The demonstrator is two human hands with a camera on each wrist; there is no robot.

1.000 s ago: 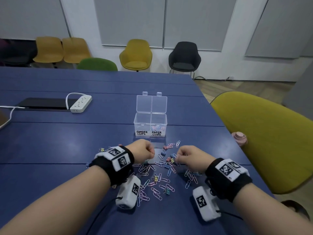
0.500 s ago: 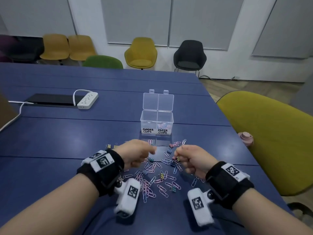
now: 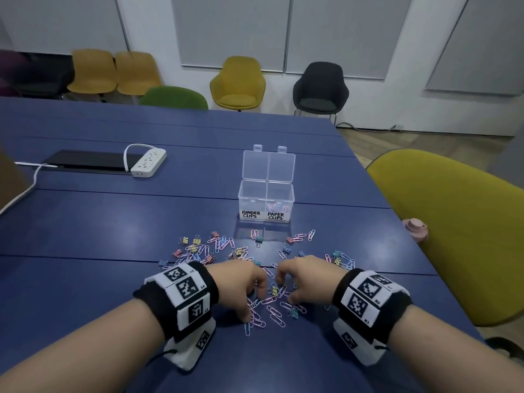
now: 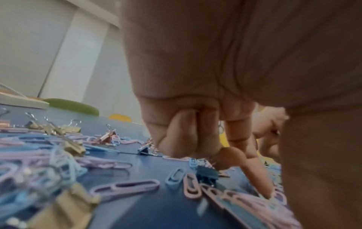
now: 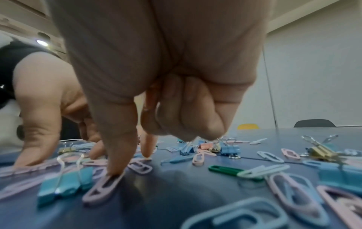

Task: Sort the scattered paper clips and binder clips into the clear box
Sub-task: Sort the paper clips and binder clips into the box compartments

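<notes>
Thumb (image 5: 115,162) presses pink clip (image 5: 101,187); head cam hides contact.

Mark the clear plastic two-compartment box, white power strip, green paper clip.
clear plastic two-compartment box (image 3: 251,194), head view, left compartment's front wall.
white power strip (image 3: 148,162), head view, top face.
green paper clip (image 5: 225,169), right wrist view, its middle.

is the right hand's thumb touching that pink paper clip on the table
Touching. The right wrist view shows the right hand with its thumb tip pressed onto the near end of the pink paper clip, no gap between them.
</notes>
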